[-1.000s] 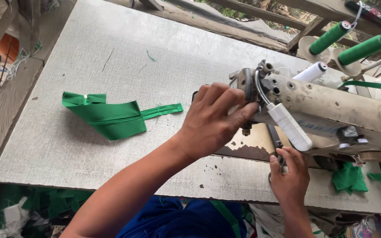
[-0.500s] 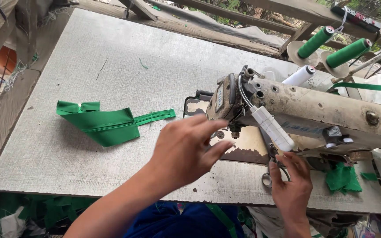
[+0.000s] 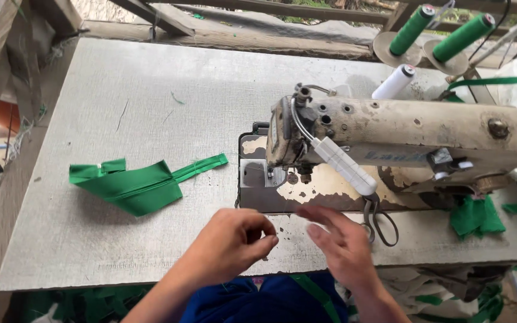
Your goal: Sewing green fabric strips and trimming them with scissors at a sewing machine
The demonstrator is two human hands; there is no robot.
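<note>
My left hand (image 3: 230,242) hovers over the front edge of the grey table (image 3: 121,96), fingers curled in and thumb against forefinger, with nothing visible in it. My right hand (image 3: 342,245) is beside it, fingers stretched out and apart, holding nothing. Scissors (image 3: 379,220) lie on the table just right of my right hand, under the worn cream sewing machine (image 3: 402,131). The machine's needle area (image 3: 303,176) is a little beyond both hands. A folded green fabric piece with a long strip (image 3: 136,186) lies flat to the left of my left hand.
Two green thread cones (image 3: 411,29) (image 3: 463,36) and a white one (image 3: 393,82) stand behind the machine. A crumpled green scrap (image 3: 475,216) sits under its right end. Green offcuts (image 3: 67,305) lie below the table front. Wooden beams (image 3: 151,18) border the far side.
My left hand pulled back from the machine head to the table's front edge. My right hand let go of the scissors, which now lie on the table, and opened.
</note>
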